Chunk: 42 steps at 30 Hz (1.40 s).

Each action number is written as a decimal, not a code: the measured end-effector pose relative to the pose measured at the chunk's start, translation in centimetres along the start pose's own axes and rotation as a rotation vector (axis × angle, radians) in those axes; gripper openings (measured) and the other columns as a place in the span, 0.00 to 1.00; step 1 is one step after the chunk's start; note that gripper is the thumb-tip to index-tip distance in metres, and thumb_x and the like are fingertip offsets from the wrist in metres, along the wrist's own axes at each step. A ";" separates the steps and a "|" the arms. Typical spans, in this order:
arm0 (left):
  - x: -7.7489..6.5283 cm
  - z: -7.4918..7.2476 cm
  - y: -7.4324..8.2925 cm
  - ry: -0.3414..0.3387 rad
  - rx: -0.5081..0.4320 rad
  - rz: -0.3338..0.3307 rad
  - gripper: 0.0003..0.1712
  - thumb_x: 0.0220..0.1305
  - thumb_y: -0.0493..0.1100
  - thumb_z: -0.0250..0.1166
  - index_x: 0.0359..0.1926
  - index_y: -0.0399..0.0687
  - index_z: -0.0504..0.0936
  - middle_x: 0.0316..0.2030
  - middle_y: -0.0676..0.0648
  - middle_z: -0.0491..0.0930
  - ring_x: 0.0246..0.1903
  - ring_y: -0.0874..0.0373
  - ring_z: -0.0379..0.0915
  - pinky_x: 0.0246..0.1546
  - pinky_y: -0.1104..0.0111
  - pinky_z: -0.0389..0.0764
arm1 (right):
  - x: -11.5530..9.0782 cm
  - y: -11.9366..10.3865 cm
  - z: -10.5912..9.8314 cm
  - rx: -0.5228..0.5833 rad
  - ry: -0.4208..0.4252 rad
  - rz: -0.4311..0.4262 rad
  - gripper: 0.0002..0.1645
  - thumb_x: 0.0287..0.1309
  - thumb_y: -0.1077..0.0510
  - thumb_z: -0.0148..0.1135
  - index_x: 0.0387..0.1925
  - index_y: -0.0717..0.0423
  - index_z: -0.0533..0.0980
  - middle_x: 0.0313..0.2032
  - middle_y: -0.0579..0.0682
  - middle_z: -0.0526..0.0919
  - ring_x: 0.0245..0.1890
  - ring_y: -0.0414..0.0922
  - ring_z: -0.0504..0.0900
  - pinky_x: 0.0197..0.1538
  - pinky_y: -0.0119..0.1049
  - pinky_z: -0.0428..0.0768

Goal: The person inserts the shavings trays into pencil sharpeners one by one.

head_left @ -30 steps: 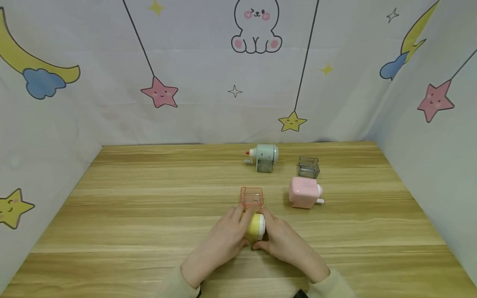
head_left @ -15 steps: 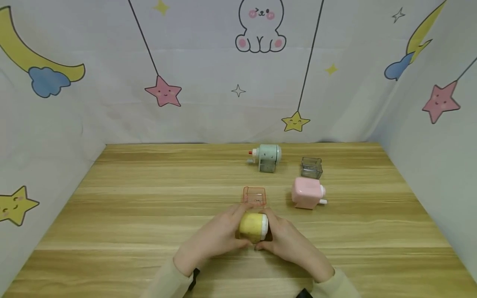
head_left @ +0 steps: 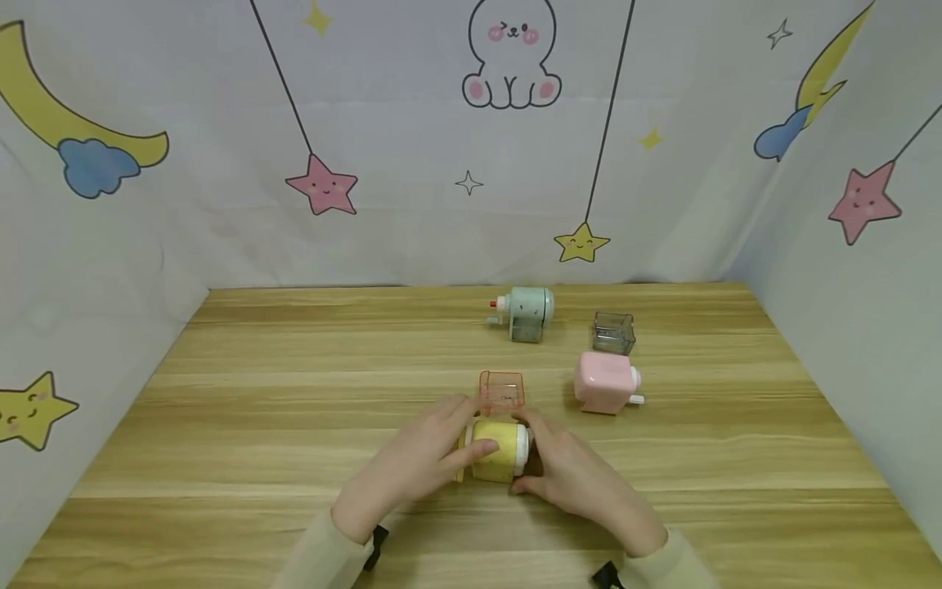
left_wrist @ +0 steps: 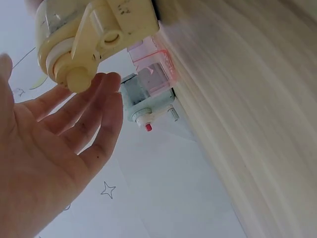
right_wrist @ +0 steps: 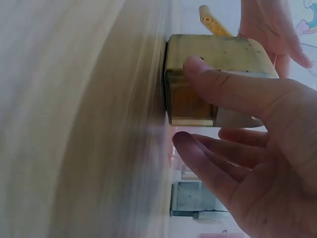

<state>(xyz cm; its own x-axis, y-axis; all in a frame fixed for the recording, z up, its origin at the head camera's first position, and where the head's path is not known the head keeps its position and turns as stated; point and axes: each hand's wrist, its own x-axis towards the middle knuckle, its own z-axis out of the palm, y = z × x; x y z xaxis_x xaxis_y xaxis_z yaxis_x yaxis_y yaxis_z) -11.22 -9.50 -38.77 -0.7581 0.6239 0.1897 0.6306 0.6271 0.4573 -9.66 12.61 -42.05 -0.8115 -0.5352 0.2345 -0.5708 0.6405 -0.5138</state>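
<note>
A yellow crank pencil sharpener (head_left: pixel 497 450) with a white end stands on the table between the two hands. The left hand (head_left: pixel 412 450) is at its crank side, thumb over the yellow body; in the left wrist view its loosely straight fingers lie beside the crank knob (left_wrist: pixel 79 79). At the white end is the right hand (head_left: pixel 577 474). In the right wrist view its thumb lies across the sharpener's side, while the other fingers extend past the far side with a narrow gap. Just behind sits a clear red-edged box (head_left: pixel 502 391), near the left fingertips.
A pink crank sharpener (head_left: pixel 605 383) stands to the right of the hands. Farther back are a mint-green crank sharpener (head_left: pixel 530 312) and a clear grey box (head_left: pixel 614 332). A patterned cloth (head_left: pixel 397 229) rises along the table's back edge.
The left hand has drawn left from over the yellow sharpener, uncovering more of its body and the crank side. The right hand stays by the white end. The view has shifted slightly.
</note>
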 end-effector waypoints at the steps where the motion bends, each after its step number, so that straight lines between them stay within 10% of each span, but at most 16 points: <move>1: 0.0 -0.1 -0.1 0.001 -0.005 -0.007 0.34 0.63 0.66 0.41 0.61 0.53 0.63 0.50 0.48 0.75 0.47 0.58 0.68 0.47 0.57 0.77 | 0.0 0.0 -0.1 -0.017 0.000 0.001 0.53 0.30 0.50 0.75 0.60 0.57 0.59 0.51 0.56 0.75 0.50 0.44 0.71 0.52 0.45 0.76; 14: 0.2 -0.8 -1.4 0.084 0.031 -0.015 0.27 0.67 0.57 0.44 0.59 0.46 0.66 0.49 0.44 0.75 0.47 0.57 0.67 0.49 0.57 0.75 | -0.3 0.3 -0.8 -0.195 0.053 -0.063 0.37 0.39 0.67 0.65 0.57 0.58 0.67 0.49 0.52 0.77 0.50 0.44 0.70 0.52 0.45 0.76; 27: 1.0 -0.7 -3.8 0.180 0.125 0.088 0.28 0.57 0.45 0.61 0.57 0.40 0.66 0.46 0.42 0.76 0.44 0.55 0.70 0.45 0.60 0.78 | 0.2 0.6 -2.2 -0.326 0.143 -0.092 0.22 0.44 0.60 0.64 0.46 0.52 0.76 0.45 0.48 0.80 0.44 0.45 0.71 0.47 0.47 0.71; 33: 1.2 -0.3 -4.4 0.147 0.005 0.095 0.34 0.52 0.44 0.65 0.60 0.41 0.64 0.47 0.41 0.74 0.40 0.56 0.71 0.39 0.61 0.80 | 0.2 0.7 -2.9 -0.362 0.186 -0.084 0.20 0.44 0.55 0.66 0.43 0.51 0.76 0.44 0.49 0.81 0.47 0.47 0.70 0.53 0.54 0.66; 42: 1.6 -0.2 -4.8 0.047 -0.023 -0.008 0.40 0.54 0.53 0.62 0.64 0.44 0.58 0.58 0.43 0.68 0.57 0.54 0.60 0.58 0.56 0.67 | 0.1 1.6 -4.4 -0.381 0.213 -0.045 0.24 0.42 0.52 0.68 0.45 0.53 0.75 0.49 0.53 0.77 0.52 0.51 0.66 0.54 0.56 0.65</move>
<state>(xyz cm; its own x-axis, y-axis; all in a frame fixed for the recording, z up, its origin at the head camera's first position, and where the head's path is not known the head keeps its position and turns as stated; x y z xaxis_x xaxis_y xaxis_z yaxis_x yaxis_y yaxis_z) -15.46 -11.60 -40.50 -0.7707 0.5958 0.2259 0.6206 0.6213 0.4784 -11.21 16.04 -39.25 -0.7699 -0.4670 0.4349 -0.5787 0.7981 -0.1675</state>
